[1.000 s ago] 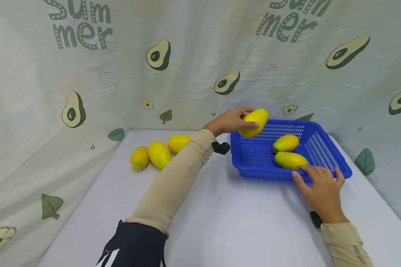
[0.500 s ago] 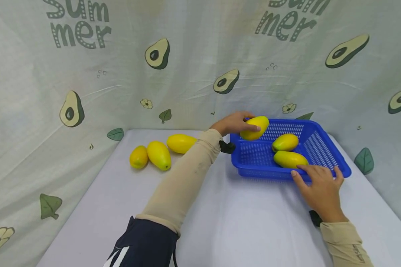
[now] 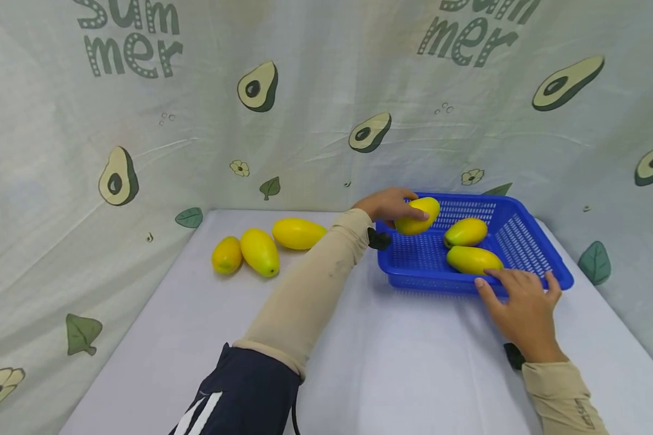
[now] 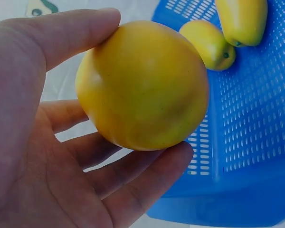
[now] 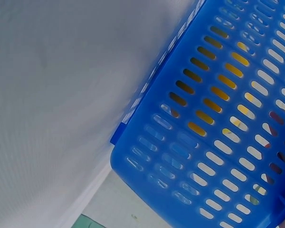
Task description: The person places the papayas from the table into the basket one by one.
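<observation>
My left hand [image 3: 393, 205] grips a yellow mango [image 3: 419, 216] over the left back part of a blue plastic basket [image 3: 421, 283]. In the left wrist view, the thumb lies on one side of the held mango [image 4: 145, 88] and the fingers on the other. Two more mangoes, an upper one [image 3: 466, 232] and a lower one [image 3: 473, 260], lie inside the basket towards the right. My right hand [image 3: 528, 314] holds the basket's front rim near the right corner. Through the slots of the basket wall [image 5: 147, 130], yellow shows in the right wrist view.
Left on the white-covered table [image 3: 413, 362] lie three mangoes: a small one [image 3: 227, 255], a middle one [image 3: 259, 252] and one farther back [image 3: 298, 234], close to the left forearm. A printed cloth [image 3: 315, 72] hangs behind the table.
My left hand has lowered the mango slightly and shifted right, down towards the basket. The left forearm moved right, uncovering more of the table mangoes. The right hand has stayed at the rim.
</observation>
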Motion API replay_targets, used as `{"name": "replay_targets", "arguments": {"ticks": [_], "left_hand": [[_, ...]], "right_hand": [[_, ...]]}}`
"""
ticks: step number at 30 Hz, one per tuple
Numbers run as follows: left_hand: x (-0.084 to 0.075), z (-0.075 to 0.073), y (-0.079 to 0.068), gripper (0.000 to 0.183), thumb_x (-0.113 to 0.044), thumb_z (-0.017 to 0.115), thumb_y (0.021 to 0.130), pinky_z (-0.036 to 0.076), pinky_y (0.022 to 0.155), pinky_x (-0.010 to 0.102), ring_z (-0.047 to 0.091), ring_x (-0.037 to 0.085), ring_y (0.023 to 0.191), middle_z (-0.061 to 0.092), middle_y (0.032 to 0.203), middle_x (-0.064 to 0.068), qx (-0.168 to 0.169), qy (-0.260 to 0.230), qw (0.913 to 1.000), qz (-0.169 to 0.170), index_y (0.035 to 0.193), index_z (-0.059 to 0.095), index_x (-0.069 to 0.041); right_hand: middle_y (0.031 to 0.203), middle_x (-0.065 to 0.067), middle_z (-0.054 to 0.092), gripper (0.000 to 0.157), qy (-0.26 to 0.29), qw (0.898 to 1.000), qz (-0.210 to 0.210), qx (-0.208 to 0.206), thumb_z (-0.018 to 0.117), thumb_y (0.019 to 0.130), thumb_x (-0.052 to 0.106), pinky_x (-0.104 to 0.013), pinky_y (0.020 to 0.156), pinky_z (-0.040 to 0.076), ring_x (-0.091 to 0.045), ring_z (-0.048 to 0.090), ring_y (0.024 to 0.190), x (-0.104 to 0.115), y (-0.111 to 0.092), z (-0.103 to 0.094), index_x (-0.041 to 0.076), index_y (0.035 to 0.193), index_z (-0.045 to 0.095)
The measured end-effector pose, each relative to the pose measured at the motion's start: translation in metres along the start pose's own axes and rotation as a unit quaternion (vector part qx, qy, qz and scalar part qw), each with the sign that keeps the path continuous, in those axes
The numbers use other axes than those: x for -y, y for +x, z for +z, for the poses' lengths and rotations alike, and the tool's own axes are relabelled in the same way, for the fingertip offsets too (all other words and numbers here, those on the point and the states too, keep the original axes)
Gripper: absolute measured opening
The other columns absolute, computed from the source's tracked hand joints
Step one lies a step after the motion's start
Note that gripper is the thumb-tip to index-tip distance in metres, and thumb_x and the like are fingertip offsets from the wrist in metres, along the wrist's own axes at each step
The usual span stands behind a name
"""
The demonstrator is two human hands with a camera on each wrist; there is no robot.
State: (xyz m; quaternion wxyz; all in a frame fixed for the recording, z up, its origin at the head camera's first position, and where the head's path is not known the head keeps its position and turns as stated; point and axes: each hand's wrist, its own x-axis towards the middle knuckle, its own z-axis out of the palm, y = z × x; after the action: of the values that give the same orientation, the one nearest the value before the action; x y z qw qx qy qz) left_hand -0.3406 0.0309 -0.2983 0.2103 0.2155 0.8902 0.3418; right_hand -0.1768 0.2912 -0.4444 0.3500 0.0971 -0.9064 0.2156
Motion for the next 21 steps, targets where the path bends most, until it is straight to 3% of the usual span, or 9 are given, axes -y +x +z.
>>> {"name": "replay_targets", "arguments": {"ticks": [9,15,21], "left_hand": [[-0.018,0.003,0.006,0.067,-0.043,0.071,0.092,0.054,0.079,0.03,0.059,0.017,0.1,0.057,0.12,0.0,-0.014,0.025,0.9996,0.007,0.147,0.046,-0.016],[-0.026,0.003,0.009,0.071,-0.049,0.068,0.093,0.053,0.084,0.027,0.06,0.016,0.107,0.054,0.14,0.001,-0.048,0.036,0.9981,0.014,0.15,0.043,-0.017],[-0.024,-0.001,0.005,0.054,-0.047,0.062,0.098,0.053,0.085,0.028,0.061,0.015,0.106,0.057,0.136,0.001,-0.067,0.041,0.9965,0.029,0.14,0.054,-0.014]], "right_hand": [[0.111,-0.026,0.066,0.037,0.0,1.0,0.004,0.001,0.069,0.092,0.034,-0.067,0.112,0.002,-0.047,0.05,0.111,-0.003,-0.001,0.001,0.003,0.112,0.07],[0.111,-0.026,0.066,0.038,0.0,1.0,0.004,0.004,0.069,0.093,0.035,-0.067,0.112,0.002,-0.047,0.05,0.112,-0.002,-0.002,0.0,0.003,0.113,0.07],[0.111,-0.026,0.065,0.039,-0.003,1.0,0.003,0.008,0.067,0.093,0.036,-0.067,0.113,0.002,-0.047,0.05,0.112,0.0,-0.001,-0.002,0.003,0.113,0.069]]}}
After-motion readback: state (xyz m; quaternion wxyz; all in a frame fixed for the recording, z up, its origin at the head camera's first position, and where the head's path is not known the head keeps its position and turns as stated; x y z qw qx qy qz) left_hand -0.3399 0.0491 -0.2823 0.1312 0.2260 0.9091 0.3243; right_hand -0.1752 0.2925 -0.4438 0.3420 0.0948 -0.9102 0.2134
